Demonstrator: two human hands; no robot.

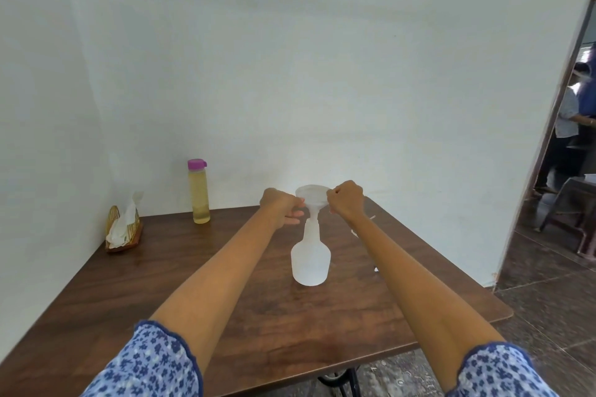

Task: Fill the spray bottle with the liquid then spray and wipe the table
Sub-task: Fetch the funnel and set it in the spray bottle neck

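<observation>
**Funnel sits on the bottle, liquid waits far left**

I see my left hand (283, 208) and right hand (345, 201) pinching the rim of the white plastic funnel (311, 195) in the middle of the frame. It stands upright in the frosted white spray bottle (310, 263) on the brown wooden table (161, 284). The tall clear bottle of yellow liquid with a purple cap (199, 192) stands upright at left, nearer my left hand.
</observation>
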